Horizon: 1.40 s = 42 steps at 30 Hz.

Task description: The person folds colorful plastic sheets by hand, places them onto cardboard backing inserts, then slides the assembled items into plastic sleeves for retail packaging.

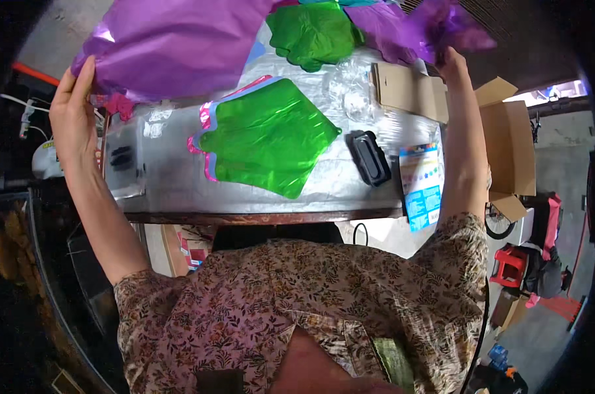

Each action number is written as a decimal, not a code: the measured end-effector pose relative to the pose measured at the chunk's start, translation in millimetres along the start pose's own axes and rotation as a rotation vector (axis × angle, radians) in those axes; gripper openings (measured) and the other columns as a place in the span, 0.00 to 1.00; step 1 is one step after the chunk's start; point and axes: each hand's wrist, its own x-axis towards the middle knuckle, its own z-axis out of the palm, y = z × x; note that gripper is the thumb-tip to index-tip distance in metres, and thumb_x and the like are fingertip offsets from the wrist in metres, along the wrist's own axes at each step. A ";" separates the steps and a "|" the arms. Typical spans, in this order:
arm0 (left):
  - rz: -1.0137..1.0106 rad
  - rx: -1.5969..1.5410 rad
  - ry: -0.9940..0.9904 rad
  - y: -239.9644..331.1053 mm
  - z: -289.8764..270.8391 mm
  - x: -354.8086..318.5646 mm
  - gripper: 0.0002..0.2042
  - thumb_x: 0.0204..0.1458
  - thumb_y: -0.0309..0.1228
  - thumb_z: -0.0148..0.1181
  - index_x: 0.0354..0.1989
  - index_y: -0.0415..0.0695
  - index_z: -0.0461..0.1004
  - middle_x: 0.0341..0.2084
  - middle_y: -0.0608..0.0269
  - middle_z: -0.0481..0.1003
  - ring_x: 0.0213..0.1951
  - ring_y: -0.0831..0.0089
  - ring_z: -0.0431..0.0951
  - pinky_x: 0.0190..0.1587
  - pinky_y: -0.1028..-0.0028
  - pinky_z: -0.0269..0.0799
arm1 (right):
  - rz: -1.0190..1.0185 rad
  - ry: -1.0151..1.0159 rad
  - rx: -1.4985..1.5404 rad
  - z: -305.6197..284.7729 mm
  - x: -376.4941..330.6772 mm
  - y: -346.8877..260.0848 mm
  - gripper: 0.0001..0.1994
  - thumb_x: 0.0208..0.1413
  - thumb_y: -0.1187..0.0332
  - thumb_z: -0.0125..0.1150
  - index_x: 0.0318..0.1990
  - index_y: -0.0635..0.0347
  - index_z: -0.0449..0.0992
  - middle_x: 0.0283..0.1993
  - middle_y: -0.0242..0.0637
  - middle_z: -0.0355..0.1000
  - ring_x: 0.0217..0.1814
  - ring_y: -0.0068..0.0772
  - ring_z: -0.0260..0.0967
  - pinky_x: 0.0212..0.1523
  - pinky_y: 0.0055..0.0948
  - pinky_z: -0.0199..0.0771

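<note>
I hold a large shiny purple foil sheet (179, 39) stretched above the table, across the top of the view. My left hand (74, 108) grips its left edge and my right hand (452, 65) grips its crumpled right end. Below it, a flat green foil balloon (268, 141) lies on a stack of pink and blue ones on the silver-covered table (173, 184). Another green foil piece (314, 33) lies farther back, partly hidden by the purple sheet.
A black oblong device (370, 157) and a printed blue card pack (422, 184) lie right of the stack. Flat cardboard (409, 88) and clear plastic wrap (350, 88) sit at the back. An open cardboard box (511, 148) stands to the right, a clear packet (123, 161) to the left.
</note>
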 end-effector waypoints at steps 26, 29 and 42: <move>1.049 0.207 -0.540 -20.7 138.3 -61.6 0.11 0.51 0.16 0.57 0.39 0.39 0.83 0.35 0.57 0.77 0.40 0.63 0.78 0.43 0.68 0.75 | -0.962 -0.273 -0.708 66.7 -170.2 -8.5 0.22 0.63 0.64 0.65 0.63 0.59 0.73 0.58 0.41 0.76 0.60 0.34 0.75 0.61 0.32 0.73; 1.339 0.574 -0.604 -27.9 130.0 -100.5 0.08 0.50 0.19 0.58 0.35 0.39 0.83 0.35 0.53 0.78 0.41 0.57 0.79 0.44 0.65 0.76 | -1.111 -0.426 -0.547 95.2 -259.3 9.5 0.26 0.57 0.74 0.66 0.64 0.55 0.73 0.67 0.42 0.69 0.68 0.39 0.68 0.66 0.36 0.68; 0.811 0.604 -0.763 -163.1 64.6 -172.6 0.11 0.53 0.22 0.63 0.43 0.48 0.83 0.47 0.68 0.81 0.57 0.65 0.76 0.60 0.63 0.69 | -1.266 -0.548 -1.142 94.0 -306.5 135.8 0.24 0.37 0.78 0.67 0.49 0.53 0.79 0.68 0.38 0.69 0.73 0.49 0.61 0.70 0.51 0.57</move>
